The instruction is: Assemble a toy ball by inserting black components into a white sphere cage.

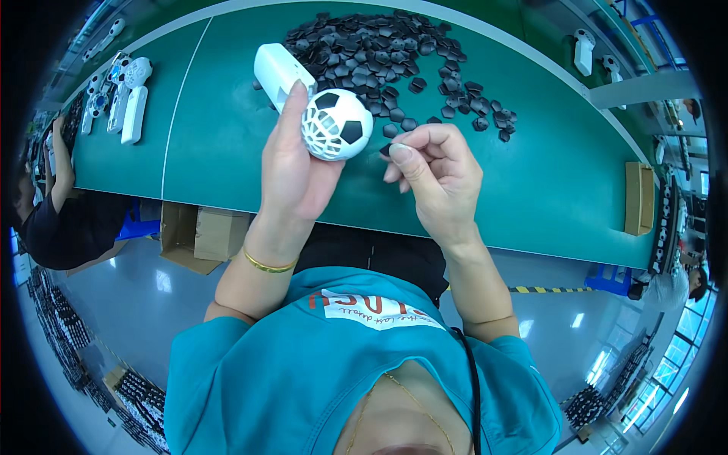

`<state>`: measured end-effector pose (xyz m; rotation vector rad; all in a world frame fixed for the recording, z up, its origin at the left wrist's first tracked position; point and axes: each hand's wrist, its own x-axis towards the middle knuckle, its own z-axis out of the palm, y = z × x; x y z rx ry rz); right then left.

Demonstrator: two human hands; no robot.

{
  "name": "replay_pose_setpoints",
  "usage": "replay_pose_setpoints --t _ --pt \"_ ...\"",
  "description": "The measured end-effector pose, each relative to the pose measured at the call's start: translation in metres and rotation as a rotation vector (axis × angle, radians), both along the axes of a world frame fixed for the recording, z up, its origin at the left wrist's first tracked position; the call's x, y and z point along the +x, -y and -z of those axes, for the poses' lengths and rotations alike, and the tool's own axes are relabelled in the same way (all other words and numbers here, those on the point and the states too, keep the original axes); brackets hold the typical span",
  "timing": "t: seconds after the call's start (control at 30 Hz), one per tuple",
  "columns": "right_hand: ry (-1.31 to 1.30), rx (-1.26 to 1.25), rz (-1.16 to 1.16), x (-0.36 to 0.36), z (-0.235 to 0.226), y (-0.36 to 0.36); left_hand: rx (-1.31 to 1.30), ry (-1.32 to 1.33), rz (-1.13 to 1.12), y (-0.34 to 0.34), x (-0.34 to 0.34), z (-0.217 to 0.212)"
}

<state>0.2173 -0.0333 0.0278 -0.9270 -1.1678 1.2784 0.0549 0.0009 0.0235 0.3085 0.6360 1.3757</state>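
Gripped in the closed left hand (292, 171) above the green table (553, 182): a white handheld fan (315, 102) with a football-patterned head. Pinched between right hand (440, 178) fingertips: one small black piece (386, 149). Heaped behind: black pieces (379, 53); far left, more white fans (121, 95).

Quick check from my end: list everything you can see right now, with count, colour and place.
handheld fan: one, white with black football patches, held over the table
small patch: one, black, pinched beside the fan head
patch pile: many, black, far table centre
finished fans: several, white, far left of table
table: one, green
cardboard boxes: two, brown, under the table's near edge
co-worker: one, dark top, left edge
left hand: grips the fan
right hand: pinches the patch
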Motion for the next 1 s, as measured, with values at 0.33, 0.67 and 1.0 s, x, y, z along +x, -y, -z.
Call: replay_pose_setpoints --t 0.33,0.67,1.0 --pt "1.089 0.814 0.142 0.068 0.033 -0.013 0.013 -0.087 -0.041 0.004 -0.012 0.009" --pt "1.065 0.635 0.105 0.083 0.035 -0.004 -0.020 -0.165 -0.054 0.005 -0.016 0.015" --pt "1.083 0.569 0.032 0.085 0.030 -0.002 -0.025 -0.157 -0.048 0.007 -0.019 0.015"
